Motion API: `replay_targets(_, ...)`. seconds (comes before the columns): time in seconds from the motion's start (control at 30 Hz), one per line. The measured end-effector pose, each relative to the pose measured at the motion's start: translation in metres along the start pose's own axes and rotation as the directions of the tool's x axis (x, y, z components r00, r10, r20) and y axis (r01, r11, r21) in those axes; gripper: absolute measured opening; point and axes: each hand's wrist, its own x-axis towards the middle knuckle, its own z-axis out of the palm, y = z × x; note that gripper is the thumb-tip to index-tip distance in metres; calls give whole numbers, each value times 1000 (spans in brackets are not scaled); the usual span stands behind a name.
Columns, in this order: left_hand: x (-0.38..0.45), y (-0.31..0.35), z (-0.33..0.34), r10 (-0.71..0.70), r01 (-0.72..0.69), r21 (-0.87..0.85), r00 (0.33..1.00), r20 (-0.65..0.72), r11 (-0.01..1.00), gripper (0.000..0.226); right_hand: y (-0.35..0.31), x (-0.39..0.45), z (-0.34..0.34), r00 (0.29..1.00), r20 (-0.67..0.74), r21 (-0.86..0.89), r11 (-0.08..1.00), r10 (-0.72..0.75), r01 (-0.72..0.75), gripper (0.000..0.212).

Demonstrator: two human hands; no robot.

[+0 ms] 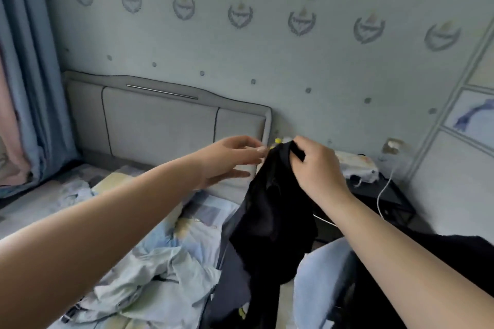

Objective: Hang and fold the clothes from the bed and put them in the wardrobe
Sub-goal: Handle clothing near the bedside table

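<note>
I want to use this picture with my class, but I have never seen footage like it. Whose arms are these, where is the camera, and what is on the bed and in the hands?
There is no machine here: these are a person's two bare arms, filmed by one wide-angle camera worn on the head, looking forward and down. So there is just one view, from the person's own eyes.

The right hand has its grip on the top edge of a black garment, fingers curled over the fabric, holding it up so it hangs down. The left hand reaches toward that same top edge with relaxed fingers; whether it touches the cloth I cannot tell.

Below lies a bed with a patterned sheet, a grey padded headboard and a crumpled pale blue garment. Beside the bed stands a dark bedside table with a white cable.
</note>
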Motion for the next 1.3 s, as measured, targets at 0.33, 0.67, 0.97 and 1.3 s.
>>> replay_targets(0.33,51,31,168,132,-184,383,979,157,905,8,99,-40,-157,987,42,-135,979,158,-151,32)
replay_targets(0.67,105,89,314,359,-389,92,903,237,917,18,182,-98,-323,933,67,-223,917,353,-331,36)
replay_targets(0.97,163,116,419,432,-459,96,876,215,883,20,235,-156,-437,860,-108,-376,780,499,-500,35)
replay_targets(1.3,222,151,512,451,-448,-57,874,182,892,21,258,-203,-510,786,-2,-691,567,618,-448,46)
